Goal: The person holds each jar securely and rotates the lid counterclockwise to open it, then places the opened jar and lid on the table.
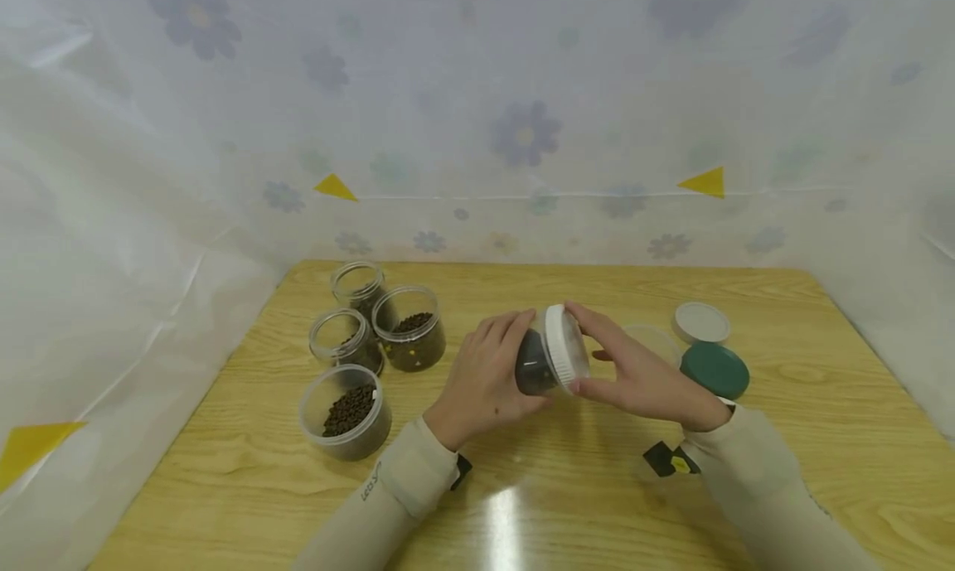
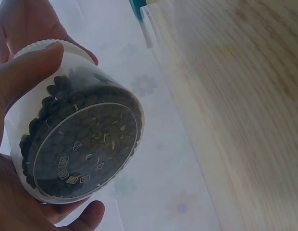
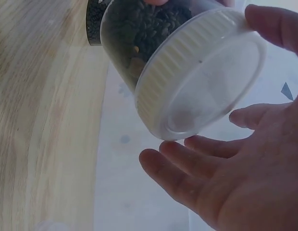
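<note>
Tilted on its side above the table, a clear plastic jar (image 1: 533,364) holds dark bean-like pieces and wears a white ribbed lid (image 1: 567,347). My left hand (image 1: 488,380) grips the jar's body, thumb and fingers on opposite sides. In the left wrist view, the base of the jar (image 2: 86,149) faces the camera, with the pieces lying against it. My right hand (image 1: 634,372) spans the lid, thumb and fingertips at opposite edges. The right wrist view shows the lid (image 3: 206,82) seated on the jar, the fingertips right at its rim.
At the left stand several lidless clear containers, among them a wide jar (image 1: 410,355) and a round tub (image 1: 346,447), with dark pieces inside. Loose lids lie at the right: a white lid (image 1: 701,322), a green lid (image 1: 715,370) and a translucent lid (image 1: 655,339). Plastic sheeting (image 1: 477,140) surrounds the wooden table (image 1: 567,505).
</note>
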Tool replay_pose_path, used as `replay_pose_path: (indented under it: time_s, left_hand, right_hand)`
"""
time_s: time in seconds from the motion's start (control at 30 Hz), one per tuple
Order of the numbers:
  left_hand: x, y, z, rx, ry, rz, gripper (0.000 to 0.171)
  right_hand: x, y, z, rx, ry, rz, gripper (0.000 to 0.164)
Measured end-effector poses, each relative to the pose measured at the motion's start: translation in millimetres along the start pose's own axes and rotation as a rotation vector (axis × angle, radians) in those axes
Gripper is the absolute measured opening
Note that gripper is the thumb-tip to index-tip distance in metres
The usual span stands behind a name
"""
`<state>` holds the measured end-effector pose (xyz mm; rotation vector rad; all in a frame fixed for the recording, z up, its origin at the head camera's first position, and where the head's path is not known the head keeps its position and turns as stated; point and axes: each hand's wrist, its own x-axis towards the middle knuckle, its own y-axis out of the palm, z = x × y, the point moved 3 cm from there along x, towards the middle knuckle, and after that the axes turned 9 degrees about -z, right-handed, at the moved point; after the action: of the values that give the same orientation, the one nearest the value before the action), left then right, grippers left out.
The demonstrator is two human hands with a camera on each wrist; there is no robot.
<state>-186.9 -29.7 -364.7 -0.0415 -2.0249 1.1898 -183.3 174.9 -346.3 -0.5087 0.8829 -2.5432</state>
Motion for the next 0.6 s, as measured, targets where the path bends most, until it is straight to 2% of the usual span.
replay_pose_path:
  time_s: [0.13, 0.3, 0.43, 0.6]
  left_hand:
    - [-0.1, -0.5, -0.3, -0.017, -0.002, -0.011, 0.105]
    - [0.5, -0.9, -0.9, -0.027, -0.006, -0.018, 0.105]
    - [0.6, -1.0, -1.2, -0.023, -0.009, -0.018, 0.105]
    - [0.4, -0.7, -1.5, -0.022, -0.009, -0.007, 0.105]
  right_hand:
    - [-0.4, 0.6, -2.3, 0.009, 0.009, -0.004, 0.089]
    - [0.3, -1.5, -2.9, 0.013, 0.081, -0.019, 0.079]
    - [1.0, -1.5, -2.8, -0.006, 0.205, -0.037, 0.07]
    - [2.2, 1.7, -4.4, 0.008, 0.405, -0.025, 0.072]
